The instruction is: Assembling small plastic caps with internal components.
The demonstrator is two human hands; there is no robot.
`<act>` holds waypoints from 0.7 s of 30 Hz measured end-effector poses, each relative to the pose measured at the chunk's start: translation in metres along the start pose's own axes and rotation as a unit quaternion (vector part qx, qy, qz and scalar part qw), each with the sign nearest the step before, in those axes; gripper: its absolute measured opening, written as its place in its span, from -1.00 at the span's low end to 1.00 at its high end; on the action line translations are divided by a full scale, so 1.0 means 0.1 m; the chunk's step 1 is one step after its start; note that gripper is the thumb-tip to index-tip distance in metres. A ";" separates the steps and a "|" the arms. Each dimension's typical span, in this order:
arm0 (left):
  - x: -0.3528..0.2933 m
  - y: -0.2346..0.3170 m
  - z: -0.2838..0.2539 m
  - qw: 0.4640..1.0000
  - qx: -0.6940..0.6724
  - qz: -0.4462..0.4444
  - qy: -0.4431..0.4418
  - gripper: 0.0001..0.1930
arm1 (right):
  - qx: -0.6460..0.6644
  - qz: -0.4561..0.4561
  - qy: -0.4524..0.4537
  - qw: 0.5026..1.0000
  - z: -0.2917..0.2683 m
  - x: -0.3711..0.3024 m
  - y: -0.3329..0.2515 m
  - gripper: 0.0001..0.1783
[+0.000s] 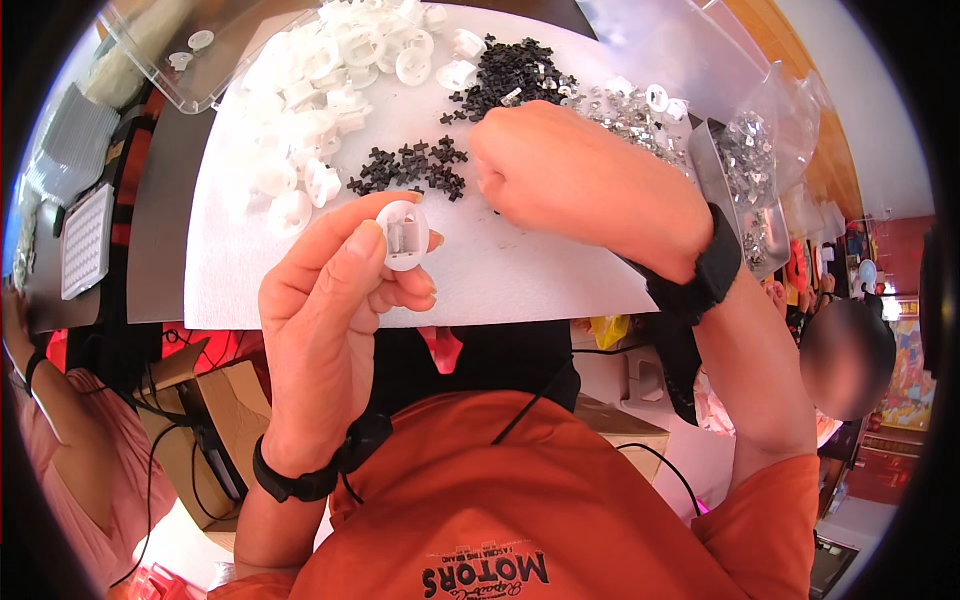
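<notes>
Open cardboard box (236,402), lower left; white gridded tray (87,243), far left; clear plastic trays (74,148), stacked just beyond it.

Assembly workshop — piled white fittings (363,46), black crosses (515,75), a co-worker (82,482) alongside.

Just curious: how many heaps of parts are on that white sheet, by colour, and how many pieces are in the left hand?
White: 1, a wide heap
Black: 2, a large heap and a small heap
Silver: 1, a loose heap
Left hand: 1 white disc
Total: 5

Single parts overlap too much to count.
</notes>
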State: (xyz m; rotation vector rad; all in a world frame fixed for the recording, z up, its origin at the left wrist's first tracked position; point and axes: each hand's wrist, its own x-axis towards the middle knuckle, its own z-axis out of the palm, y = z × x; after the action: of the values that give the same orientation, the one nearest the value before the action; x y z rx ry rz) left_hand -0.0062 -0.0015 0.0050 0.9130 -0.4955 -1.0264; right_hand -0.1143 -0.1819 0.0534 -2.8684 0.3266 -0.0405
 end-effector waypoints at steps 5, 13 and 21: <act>0.00 0.01 0.00 1.000 0.000 -0.001 -0.001 -0.69 | -0.006 -0.013 0.046 0.999 0.11 -0.12 0.08 -0.89; -0.02 0.02 0.04 0.999 -0.020 -0.038 -0.021 -0.66 | 0.310 0.120 0.018 0.943 -0.10 -0.30 -0.04 -0.92; 0.00 0.02 0.09 1.000 -0.003 -0.024 -0.013 -0.67 | 0.019 0.004 0.045 0.999 0.08 -0.60 0.04 -0.91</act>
State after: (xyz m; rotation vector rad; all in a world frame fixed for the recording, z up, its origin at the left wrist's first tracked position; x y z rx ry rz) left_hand -0.0118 -0.0048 0.0121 0.9111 -0.4937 -1.0831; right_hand -0.1731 -0.1703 0.0448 -2.8336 0.3505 -0.1737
